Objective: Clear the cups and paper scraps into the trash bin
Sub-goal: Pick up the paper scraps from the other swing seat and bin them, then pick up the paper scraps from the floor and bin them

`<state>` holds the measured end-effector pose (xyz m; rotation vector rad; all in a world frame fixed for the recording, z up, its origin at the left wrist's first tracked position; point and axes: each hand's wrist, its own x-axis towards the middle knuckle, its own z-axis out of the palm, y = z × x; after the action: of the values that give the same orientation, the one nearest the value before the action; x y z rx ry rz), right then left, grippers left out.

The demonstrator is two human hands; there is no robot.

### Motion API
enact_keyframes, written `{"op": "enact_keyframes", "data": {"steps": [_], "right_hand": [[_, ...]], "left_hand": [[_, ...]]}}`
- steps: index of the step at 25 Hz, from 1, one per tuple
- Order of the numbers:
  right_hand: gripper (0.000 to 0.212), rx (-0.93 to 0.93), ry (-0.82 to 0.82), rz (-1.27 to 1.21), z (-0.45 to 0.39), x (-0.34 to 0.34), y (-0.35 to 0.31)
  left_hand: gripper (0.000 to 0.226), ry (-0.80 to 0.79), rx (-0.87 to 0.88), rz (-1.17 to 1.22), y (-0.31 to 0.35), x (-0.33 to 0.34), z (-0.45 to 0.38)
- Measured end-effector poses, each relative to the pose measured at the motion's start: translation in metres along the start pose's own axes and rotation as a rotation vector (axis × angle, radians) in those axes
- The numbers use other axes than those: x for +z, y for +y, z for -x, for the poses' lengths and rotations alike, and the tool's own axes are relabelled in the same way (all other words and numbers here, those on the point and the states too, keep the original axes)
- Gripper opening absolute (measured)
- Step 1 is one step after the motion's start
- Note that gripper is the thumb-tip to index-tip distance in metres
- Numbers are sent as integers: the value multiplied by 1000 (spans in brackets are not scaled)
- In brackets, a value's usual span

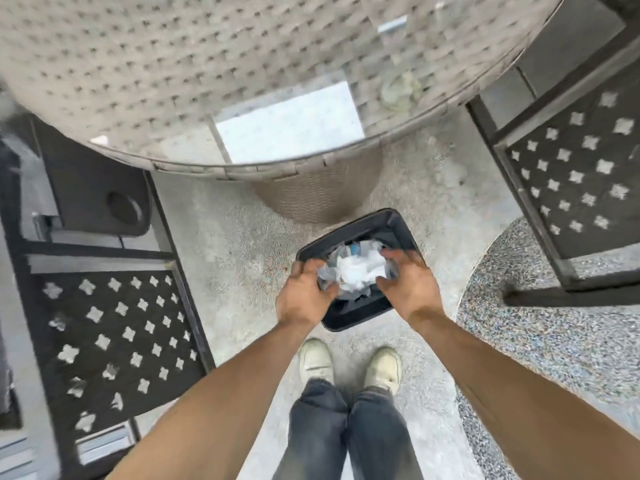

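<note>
Left hand [304,292] and right hand [408,282]: both are held with fingers curled, clamped from 9 and 3 o'clock on a wad of white paper scraps and clear plastic [356,270]. The wad is held directly above the black trash bin [398,223], which is set on the concrete floor [225,230]. At 12 o'clock, a round woven table [173,64] is seen; dark perforated chairs [114,327] flank at 9 and 3 o'clock.

**Soft daylight, smeared frame**

I see even, diffuse daylight — shadows are faint, darkest under the shoes [349,368]. Motion blur smears everything, worst far above the hands' hold on the table [173,64] — its glass top shows pale glare. Wide-angle bending curves the edges.
</note>
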<state>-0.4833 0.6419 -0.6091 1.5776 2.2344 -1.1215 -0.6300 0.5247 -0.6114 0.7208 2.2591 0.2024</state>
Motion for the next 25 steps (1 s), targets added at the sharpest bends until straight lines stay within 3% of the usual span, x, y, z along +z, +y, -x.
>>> {"op": "enact_keyframes", "data": {"steps": [3, 8, 17, 25], "right_hand": [[46, -40, 37, 29, 35, -42, -26], [46, -259, 197, 132, 107, -147, -96], [53, -642, 471, 315, 262, -339, -228], [61, -882, 650, 323, 370, -420, -244]], "left_hand": [[43, 18, 58, 24, 13, -43, 35], [42, 152, 268, 83, 54, -144, 116], [62, 565, 564, -95, 97, -354, 292], [81, 870, 588, -155, 103, -400, 417]]}}
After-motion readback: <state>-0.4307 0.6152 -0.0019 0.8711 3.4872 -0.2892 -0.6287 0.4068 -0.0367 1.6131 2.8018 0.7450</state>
